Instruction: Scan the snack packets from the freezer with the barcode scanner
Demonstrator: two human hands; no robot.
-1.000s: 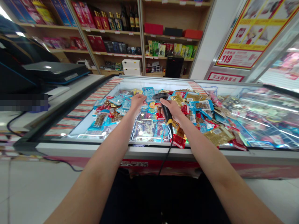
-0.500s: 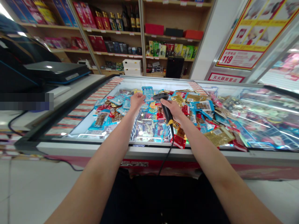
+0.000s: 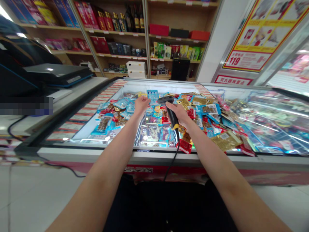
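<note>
My right hand (image 3: 176, 111) is wrapped round the handle of a black and yellow barcode scanner (image 3: 172, 114), its head turned toward the left and its cable hanging down. Just left of it, my left hand (image 3: 142, 104) pinches the edge of a blue snack packet (image 3: 153, 96), which stands upright facing me. Beneath both hands lie many snack packets in a glass-topped chest (image 3: 84, 149). A gold packet (image 3: 227, 140) and a red packet (image 3: 184, 146) lie right of the scanner, near the front edge.
On the left counter (image 3: 26, 120) sits a dark flat device (image 3: 59, 73). Wooden shelves (image 3: 116, 32) with bottles and boxes stand behind the chest, and a red and yellow poster (image 3: 259, 38) hangs at the right. A black cable (image 3: 65, 166) hangs at the lower left.
</note>
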